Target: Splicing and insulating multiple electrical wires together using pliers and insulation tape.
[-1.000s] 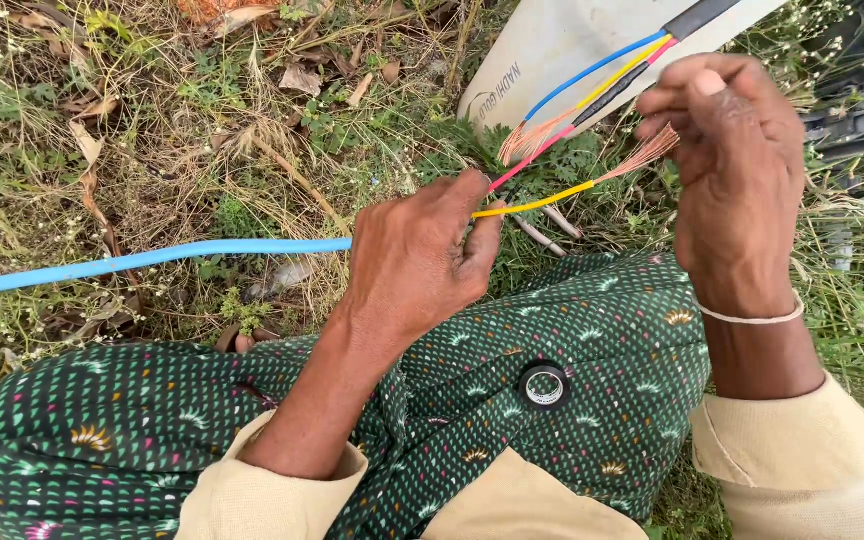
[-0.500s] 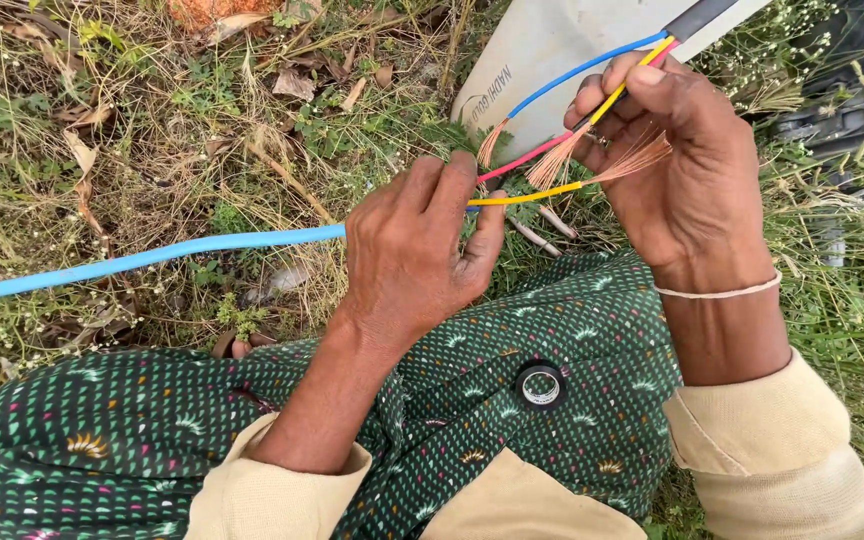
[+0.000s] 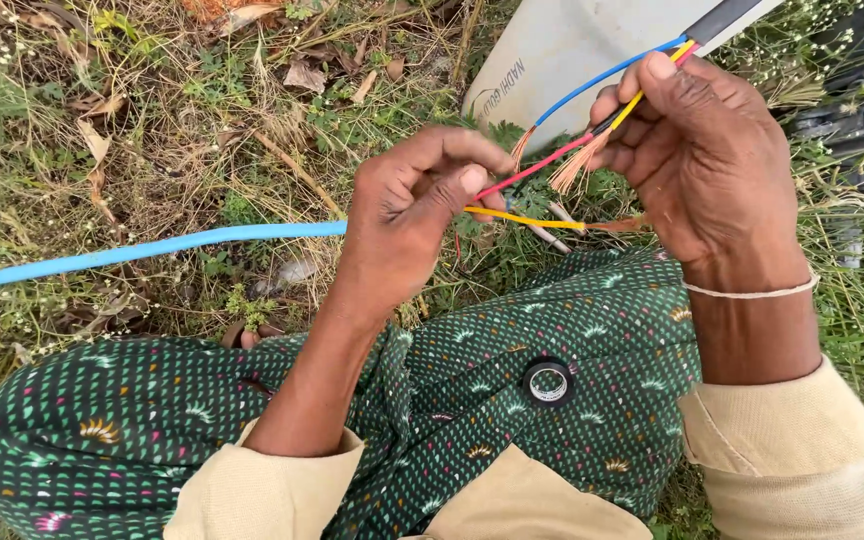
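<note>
1. Hands first: I see the left hand [image 3: 407, 215] closed around the end of a blue cable [image 3: 142, 250], thumb and forefinger pinched on the thin wires that come out of it.
2. I see the right hand [image 3: 707, 150] curled shut around a bundle of thin wires, held just right of the left hand and a little higher.
3. From the left hand's fingertips a red wire [image 3: 537, 167] runs up and right into the right hand, and a yellow wire [image 3: 522, 218] runs straight right, below the red one.
4. A thin blue wire [image 3: 602, 77] and a second yellow one pass over the right hand's fingers, up and right of the left hand.
5. Bare copper strands [image 3: 574, 168] fan out between the two hands, just beside the right hand's fingers.
6. The blue cable stretches left from the left hand, across the grass [image 3: 152, 150] to the frame's edge.
7. A green patterned cloth [image 3: 452, 400] covers my lap below the left hand; a small black tape roll [image 3: 549, 381] lies on it, down and right of that hand.
8. A white bag [image 3: 572, 45] lies on the grass above and right of the left hand.
9. A thin white bangle [image 3: 752, 292] circles the right wrist.
</note>
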